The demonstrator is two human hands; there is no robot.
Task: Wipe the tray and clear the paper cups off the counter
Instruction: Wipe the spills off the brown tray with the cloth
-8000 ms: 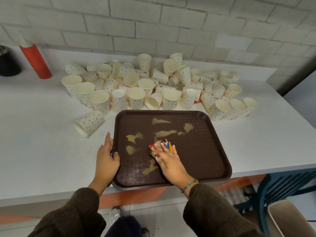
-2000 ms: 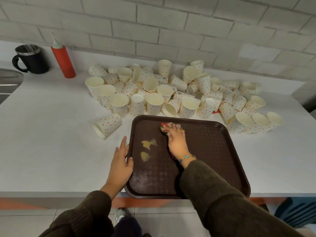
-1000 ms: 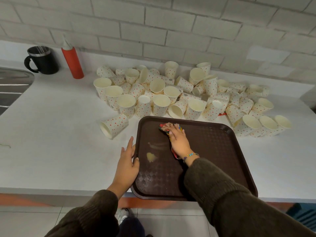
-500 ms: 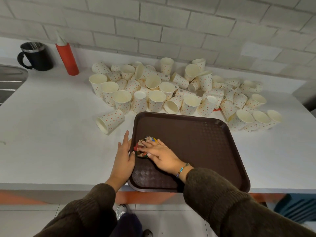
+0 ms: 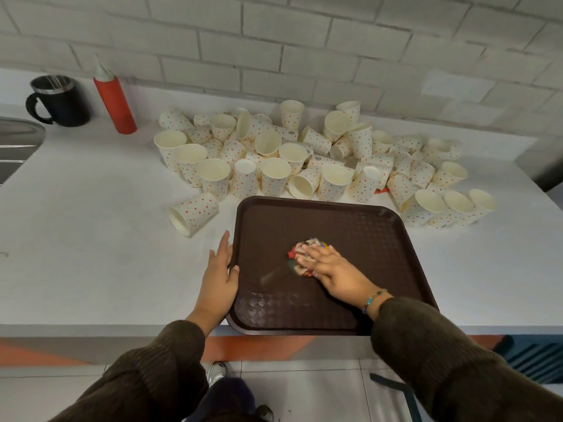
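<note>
A dark brown tray (image 5: 359,226) lies at the front edge of the white counter (image 5: 91,254). My right hand (image 5: 333,269) presses a bunched multicoloured cloth (image 5: 300,254) flat against the tray's middle, fingers straight over it. My left hand (image 5: 217,275) lies along the tray's left rim with its thumb hooked over the edge. A faint wet streak shows left of the cloth. Several dotted paper cups (image 5: 304,159) are heaped behind the tray, some upright, some tipped. One cup (image 5: 193,213) lies on its side apart, near the tray's far left corner.
A red squeeze bottle (image 5: 114,100) and a black mug (image 5: 59,100) stand at the back left by the brick wall. A metal sink edge (image 5: 18,138) shows at far left. Blue chair parts (image 5: 536,357) sit below the counter on the right.
My right hand has slid the cloth from the tray's left edge to its middle. The yellow smears seen earlier are gone from the tray. My left hand stays on the left rim.
</note>
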